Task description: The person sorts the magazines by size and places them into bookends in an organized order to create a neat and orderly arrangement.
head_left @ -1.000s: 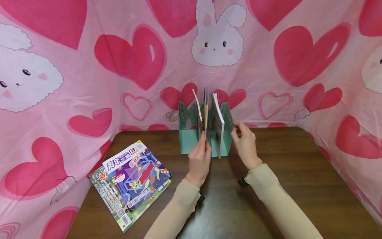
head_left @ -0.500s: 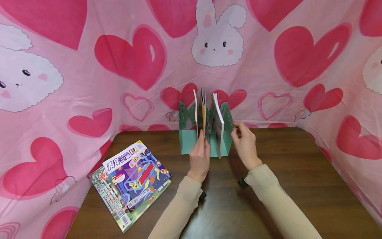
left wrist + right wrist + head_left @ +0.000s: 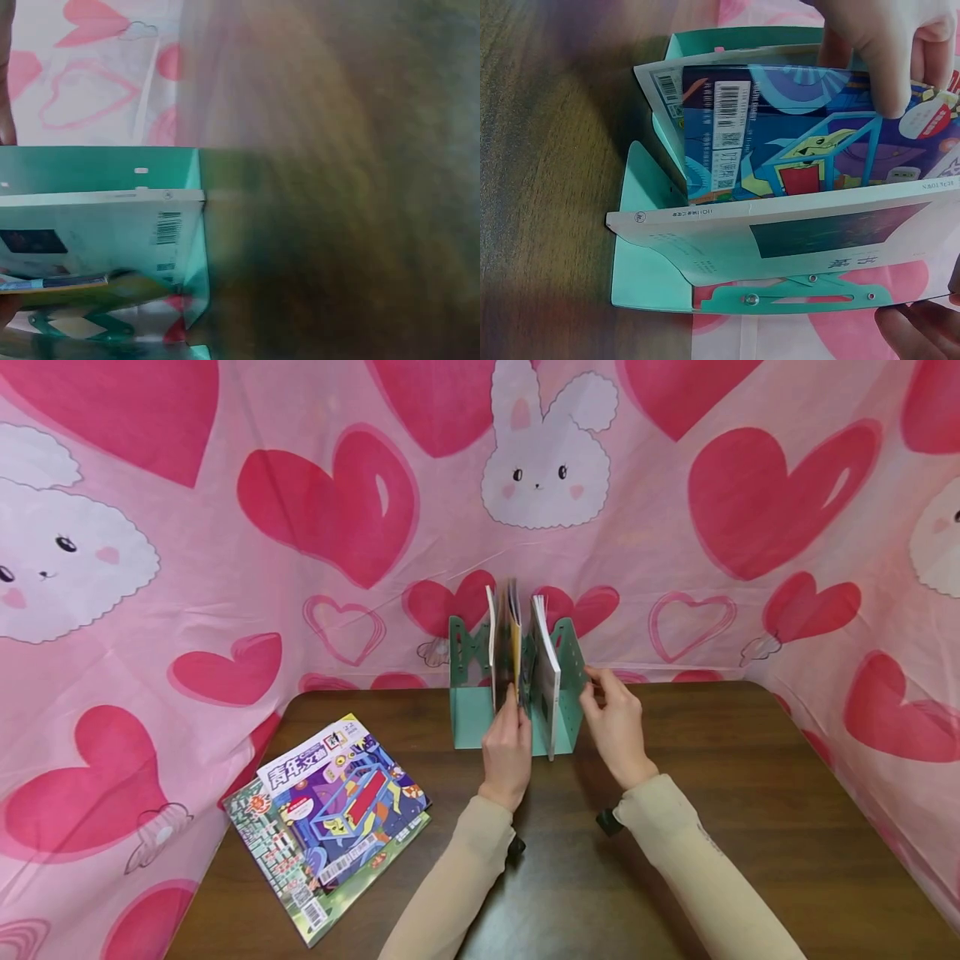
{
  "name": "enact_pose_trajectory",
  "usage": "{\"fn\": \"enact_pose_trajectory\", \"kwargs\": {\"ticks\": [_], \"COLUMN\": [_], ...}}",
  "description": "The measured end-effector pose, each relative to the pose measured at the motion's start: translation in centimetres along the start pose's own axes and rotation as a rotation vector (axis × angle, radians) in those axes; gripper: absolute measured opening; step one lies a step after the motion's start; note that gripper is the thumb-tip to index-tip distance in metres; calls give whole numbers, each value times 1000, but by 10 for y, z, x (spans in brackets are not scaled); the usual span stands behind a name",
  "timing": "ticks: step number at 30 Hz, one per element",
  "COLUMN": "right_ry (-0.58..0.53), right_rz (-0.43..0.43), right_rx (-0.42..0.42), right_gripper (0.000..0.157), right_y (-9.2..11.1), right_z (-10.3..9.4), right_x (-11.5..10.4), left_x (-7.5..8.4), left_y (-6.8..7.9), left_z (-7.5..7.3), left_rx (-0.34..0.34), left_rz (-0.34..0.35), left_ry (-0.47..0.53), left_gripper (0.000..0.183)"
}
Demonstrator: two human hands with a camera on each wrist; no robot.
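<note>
A green metal book stand [image 3: 471, 718] stands at the table's back edge. My left hand [image 3: 507, 756] pinches a blue and purple magazine [image 3: 795, 135] upright between a thin book [image 3: 491, 625] on its left and a white-covered book [image 3: 555, 702] on its right. In the right wrist view, the left thumb lies across the magazine's printed cover. The fingers of my right hand [image 3: 617, 727] grip the edge of the stand's right side panel [image 3: 649, 277]. The white-covered book leans close to that panel. The left wrist view is largely blurred on its right side.
To the left on the brown table [image 3: 750, 827] lie two magazines, a purple-covered one [image 3: 352, 810] overlapping a larger green one [image 3: 281, 852]. A pink cloth [image 3: 660, 552] with hearts and rabbits hangs behind and around the table.
The left hand and its magazine have moved slightly left, then a little back right. The thin book at left has gone from tilted to nearly upright. The right hand stays at the panel.
</note>
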State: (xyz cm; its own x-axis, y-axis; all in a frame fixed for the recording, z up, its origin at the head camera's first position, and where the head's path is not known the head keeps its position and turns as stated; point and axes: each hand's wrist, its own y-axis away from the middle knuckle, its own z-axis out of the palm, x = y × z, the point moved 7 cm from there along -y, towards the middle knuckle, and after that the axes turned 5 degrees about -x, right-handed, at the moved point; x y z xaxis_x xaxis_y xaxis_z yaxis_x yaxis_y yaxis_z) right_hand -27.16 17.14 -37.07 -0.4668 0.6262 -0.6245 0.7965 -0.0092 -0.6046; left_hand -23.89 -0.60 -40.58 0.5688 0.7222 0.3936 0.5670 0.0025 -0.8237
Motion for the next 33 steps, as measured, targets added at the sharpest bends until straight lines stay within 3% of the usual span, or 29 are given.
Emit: {"fn": "enact_pose_trajectory", "kwargs": {"ticks": [7, 14, 23, 33], "right_ry": [0, 2, 5, 3], "right_rz": [-10, -13, -18, -3], "right_rx": [0, 7, 21, 12], "right_gripper": [23, 22, 21, 22], "right_y": [1, 0, 0, 1], "right_z": [0, 0, 0, 0], "right_x": [-2, -2, -1, 0], "left_x": [-1, -11, -16, -3], "left_y": [8, 13, 18, 5], "left_z": [3, 6, 6, -7], "left_rx": [-41, -96, -196, -209], "left_rz": [-11, -127, -212, -135], "left_ry": [9, 120, 132, -53], "left_gripper": [52, 48, 49, 33]}}
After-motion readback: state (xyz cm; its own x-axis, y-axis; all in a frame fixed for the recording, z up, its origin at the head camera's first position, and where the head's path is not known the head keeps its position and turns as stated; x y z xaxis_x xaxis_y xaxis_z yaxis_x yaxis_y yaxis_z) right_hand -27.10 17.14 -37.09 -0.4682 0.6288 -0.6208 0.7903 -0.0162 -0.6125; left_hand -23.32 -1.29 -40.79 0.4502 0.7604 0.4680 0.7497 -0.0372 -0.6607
